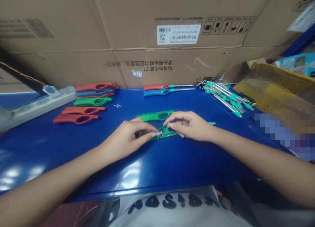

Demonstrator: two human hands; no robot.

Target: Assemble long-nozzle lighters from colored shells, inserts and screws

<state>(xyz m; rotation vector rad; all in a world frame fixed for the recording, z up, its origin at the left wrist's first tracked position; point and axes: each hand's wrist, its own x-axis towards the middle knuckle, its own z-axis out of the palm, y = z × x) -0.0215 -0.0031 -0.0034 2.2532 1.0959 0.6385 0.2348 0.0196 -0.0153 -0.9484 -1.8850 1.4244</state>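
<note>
Along the left of the glossy blue surface point(172, 164), we see a ridged white power strip point(36, 105), then smooth plastic handles point(62, 119) with oval loops. Near the middle, our left hand point(128, 136) has its fingers pinching a small clear piece point(159, 134) over the slim green shell point(169, 131), whose long axis runs left to right, metal-tipped end pointing right. Our right hand point(190, 124) curls its fingers over that shell, their grasp unclear to us, and farther right lie shiny metal tubes point(225, 104) with teal collars.
</note>
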